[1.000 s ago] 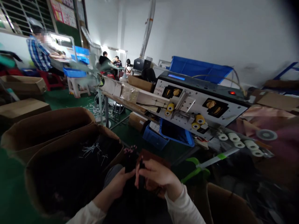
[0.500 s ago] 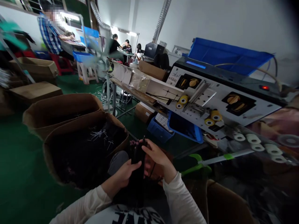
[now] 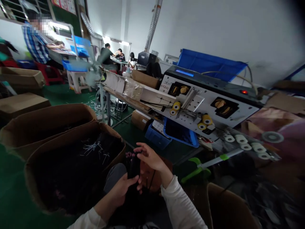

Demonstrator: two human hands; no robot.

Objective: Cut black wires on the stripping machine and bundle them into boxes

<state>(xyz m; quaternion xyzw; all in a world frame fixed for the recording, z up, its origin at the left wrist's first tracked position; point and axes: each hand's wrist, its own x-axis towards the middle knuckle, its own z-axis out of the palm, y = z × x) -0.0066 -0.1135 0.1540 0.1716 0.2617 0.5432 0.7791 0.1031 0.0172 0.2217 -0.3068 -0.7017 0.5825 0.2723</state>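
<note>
My left hand is closed around a bundle of black cables, thumb across its front. The bundle stands roughly upright over my lap, and small pinkish ends show at its top. Beside that top, my right hand has its fingers spread and curved, with fingertips close to the pinkish ends; whether they touch is hard to tell. The lower part of the bundle fades into dark shadow.
To the left, a large cardboard box holds dark material and white ties. A machine with yellow rollers stands on a bench at right. Beneath it are blue bins. A green-ended stand is right of me. Other people sit farther back.
My right hand has lifted off the bundle's upper side, and its fingers have spread. My left hand keeps its hold on the cables. The view has shifted slightly to the right.
</note>
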